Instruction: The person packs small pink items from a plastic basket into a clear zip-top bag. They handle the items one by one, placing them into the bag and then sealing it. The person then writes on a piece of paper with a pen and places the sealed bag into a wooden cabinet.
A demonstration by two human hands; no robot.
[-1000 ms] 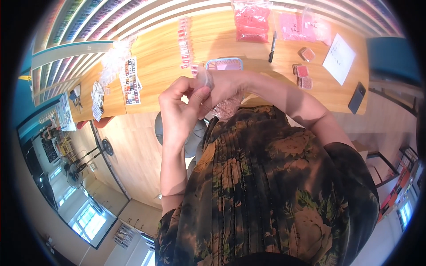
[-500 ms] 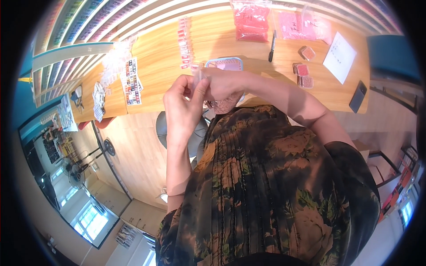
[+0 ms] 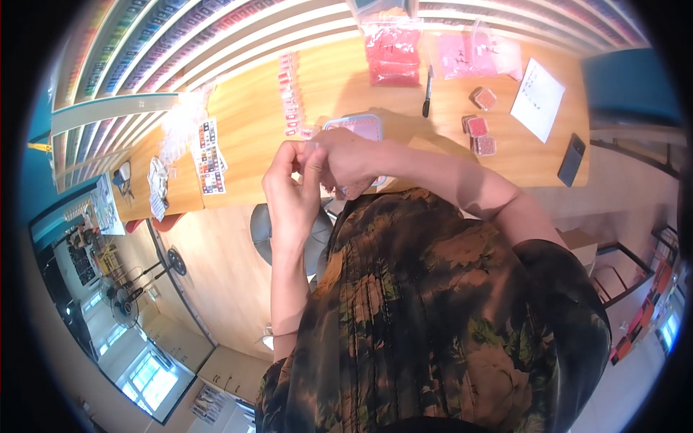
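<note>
My left hand (image 3: pixel 291 184) and my right hand (image 3: pixel 352 160) meet in front of the table's near edge. Between them is a small clear plastic bag (image 3: pixel 342 192) of fine pinkish-brown grains, mostly covered by my right hand. The left thumb and fingers pinch at the clear top part. My right fingers are curled around the bag, their tips hidden. Just beyond the right hand lies a pink tray (image 3: pixel 369 128) with a pale blue rim. A row of small clear containers with red labels (image 3: pixel 289 94) runs away from my hands.
On the table are large bags of red (image 3: pixel 393 54) and pink grains (image 3: pixel 462 56), a black marker (image 3: pixel 428 92), small filled boxes (image 3: pixel 477 126), a paper sheet (image 3: pixel 538 99) and a phone (image 3: pixel 571 160). Label sheets (image 3: pixel 211 156) lie left. Racks stand behind; a stool (image 3: pixel 261 234) is below.
The view has shifted, so the table sits lower in the picture. My right hand has turned over the bag, hiding more of it; both hands remain together.
</note>
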